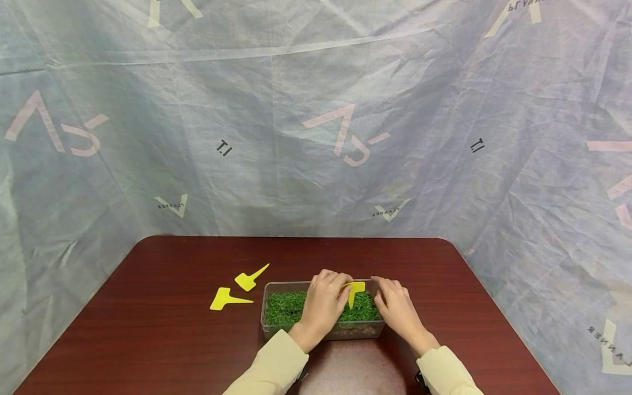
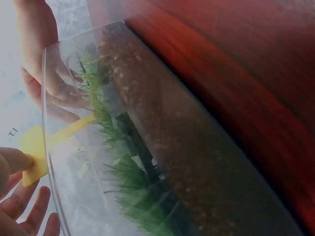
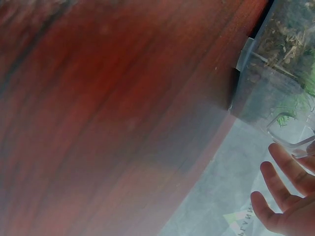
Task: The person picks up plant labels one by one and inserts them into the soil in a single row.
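A clear plastic box (image 1: 323, 331) of green grass (image 1: 286, 307) over brown soil (image 2: 162, 142) sits on the table. My left hand (image 1: 323, 302) is above its middle, pinching the flat head of a yellow T-shaped plant label (image 1: 356, 286) between thumb and fingers. The label's narrow stem (image 2: 74, 129) slants down to the grass; whether its tip is in the grass cannot be told. At the box's right end is my right hand (image 1: 401, 310), its fingers (image 3: 278, 184) spread loosely by the rim. Through the clear wall, its other fingers (image 2: 61, 93) show near the stem.
Two more yellow plant labels, one (image 1: 249, 280) farther back and one (image 1: 228, 299) nearer, lie left of the box on the dark red wooden table (image 1: 163, 329). Grey printed sheeting (image 1: 276, 137) hangs behind the table and along both sides.
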Motion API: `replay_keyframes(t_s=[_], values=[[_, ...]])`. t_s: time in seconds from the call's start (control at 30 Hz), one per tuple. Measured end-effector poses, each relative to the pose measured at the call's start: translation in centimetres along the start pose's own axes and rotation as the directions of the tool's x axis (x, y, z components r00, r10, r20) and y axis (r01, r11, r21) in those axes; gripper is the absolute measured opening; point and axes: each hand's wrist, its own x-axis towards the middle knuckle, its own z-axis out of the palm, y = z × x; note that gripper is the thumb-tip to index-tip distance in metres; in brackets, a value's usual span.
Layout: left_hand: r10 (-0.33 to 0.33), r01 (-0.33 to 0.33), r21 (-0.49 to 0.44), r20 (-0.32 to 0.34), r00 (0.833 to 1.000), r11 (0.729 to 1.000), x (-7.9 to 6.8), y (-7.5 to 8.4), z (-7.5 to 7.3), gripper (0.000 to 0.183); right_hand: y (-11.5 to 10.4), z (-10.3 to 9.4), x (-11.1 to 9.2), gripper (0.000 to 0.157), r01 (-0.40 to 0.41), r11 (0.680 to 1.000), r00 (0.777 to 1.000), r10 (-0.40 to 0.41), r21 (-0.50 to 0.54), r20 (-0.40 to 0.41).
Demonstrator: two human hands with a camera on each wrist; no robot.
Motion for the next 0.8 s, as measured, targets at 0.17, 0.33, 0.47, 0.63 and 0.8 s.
replay_keyframes(t_s=[0.17,0.33,0.47,0.63,0.8], values=[[0.001,-0.001,0.004,-0.007,1.000,1.000,0.3,0.2,0.1,0.009,0.0,0.0,0.0,0.035,0.009,1.000,1.000,-0.009,-0.003,-0.006],[-0.005,0.005,0.012,0.006,1.000,1.000,0.4,0.3,0.3,0.009,0.0,0.0,0.0,0.035,0.013,1.000,1.000,-0.013,-0.003,-0.009],[-0.005,0.004,0.022,0.010,1.000,1.000,0.3,0.2,0.6,0.009,0.0,0.1,0.0,0.035,0.009,1.000,1.000,-0.009,0.000,-0.007],[-0.006,0.006,0.018,0.013,1.000,1.000,0.2,0.1,0.9,0.009,0.0,0.0,0.0,0.035,0.006,1.000,1.000,-0.006,0.008,-0.002],[-0.014,0.013,0.024,0.039,0.999,1.000,0.2,0.2,1.1,0.007,0.1,0.1,0.0,0.035,0.008,1.000,1.000,-0.008,0.008,-0.003]])
